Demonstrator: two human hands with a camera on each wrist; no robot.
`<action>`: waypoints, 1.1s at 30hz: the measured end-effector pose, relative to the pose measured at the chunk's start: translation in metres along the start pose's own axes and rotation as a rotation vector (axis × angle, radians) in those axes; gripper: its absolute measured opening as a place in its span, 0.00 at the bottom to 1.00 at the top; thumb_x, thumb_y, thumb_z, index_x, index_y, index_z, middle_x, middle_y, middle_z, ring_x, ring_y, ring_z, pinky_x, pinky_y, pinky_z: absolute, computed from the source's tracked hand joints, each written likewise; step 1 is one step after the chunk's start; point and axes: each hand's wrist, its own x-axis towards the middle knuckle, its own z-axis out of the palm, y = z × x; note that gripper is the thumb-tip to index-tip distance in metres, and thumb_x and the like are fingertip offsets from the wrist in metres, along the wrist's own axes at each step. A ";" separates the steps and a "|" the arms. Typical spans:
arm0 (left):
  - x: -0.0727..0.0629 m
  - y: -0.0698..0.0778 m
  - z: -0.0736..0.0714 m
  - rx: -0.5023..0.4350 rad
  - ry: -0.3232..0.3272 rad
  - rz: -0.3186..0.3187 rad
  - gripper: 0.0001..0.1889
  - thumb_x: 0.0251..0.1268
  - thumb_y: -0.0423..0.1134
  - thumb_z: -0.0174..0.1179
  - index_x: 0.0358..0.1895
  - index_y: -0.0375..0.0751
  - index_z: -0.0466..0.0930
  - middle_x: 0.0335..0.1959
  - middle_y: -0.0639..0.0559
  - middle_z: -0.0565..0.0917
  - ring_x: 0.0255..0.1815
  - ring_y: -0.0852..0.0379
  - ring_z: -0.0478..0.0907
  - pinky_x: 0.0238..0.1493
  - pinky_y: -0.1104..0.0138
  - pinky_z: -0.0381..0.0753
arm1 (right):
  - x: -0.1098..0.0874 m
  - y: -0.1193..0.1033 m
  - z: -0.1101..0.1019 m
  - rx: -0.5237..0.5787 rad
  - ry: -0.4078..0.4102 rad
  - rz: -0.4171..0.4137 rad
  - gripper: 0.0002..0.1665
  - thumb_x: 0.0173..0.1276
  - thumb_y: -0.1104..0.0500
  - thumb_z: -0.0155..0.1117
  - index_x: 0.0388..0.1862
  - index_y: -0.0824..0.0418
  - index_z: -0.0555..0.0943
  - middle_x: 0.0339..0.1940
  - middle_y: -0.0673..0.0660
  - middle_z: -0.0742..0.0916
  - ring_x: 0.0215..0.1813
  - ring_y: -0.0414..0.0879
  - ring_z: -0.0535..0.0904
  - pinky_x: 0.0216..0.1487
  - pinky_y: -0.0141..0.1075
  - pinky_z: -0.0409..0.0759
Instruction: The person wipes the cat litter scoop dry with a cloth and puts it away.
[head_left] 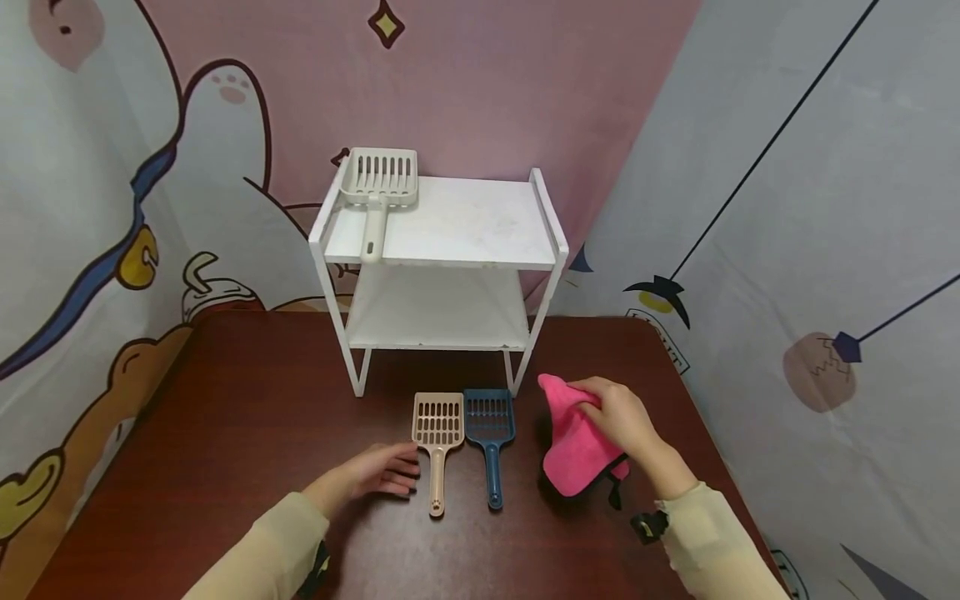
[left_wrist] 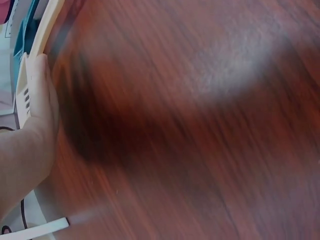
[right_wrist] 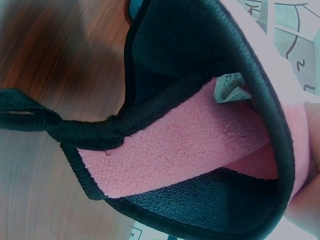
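Observation:
My right hand (head_left: 618, 417) grips a bright pink cleaning cloth (head_left: 573, 454) by its upper part, and the cloth sags over the table. The right wrist view shows the cloth's dark inner side, black edging, a black hanging loop (right_wrist: 25, 112) and a small white tag (right_wrist: 231, 87). My left hand (head_left: 382, 471) has its fingers extended, fingertips right at the left side of a beige slotted litter scoop (head_left: 437, 479). A dark blue litter scoop (head_left: 492, 475) lies just to the right of the beige one, both with handles toward me.
Behind the scoops stands a white two-tier shelf (head_left: 480, 221) on the dark red-brown wooden table (head_left: 247, 417). On its top left rests an off-white litter scoop (head_left: 374, 225), handle hanging toward the front edge. A cartoon-printed backdrop (head_left: 480, 92) rises behind the table.

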 end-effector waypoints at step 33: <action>0.009 -0.008 0.022 -0.007 -0.012 0.022 0.14 0.68 0.37 0.49 0.48 0.27 0.69 0.27 0.57 0.75 0.28 0.63 0.74 0.33 0.70 0.78 | -0.002 0.002 0.000 0.019 -0.007 0.023 0.18 0.59 0.64 0.66 0.50 0.61 0.82 0.46 0.60 0.85 0.46 0.54 0.81 0.46 0.50 0.80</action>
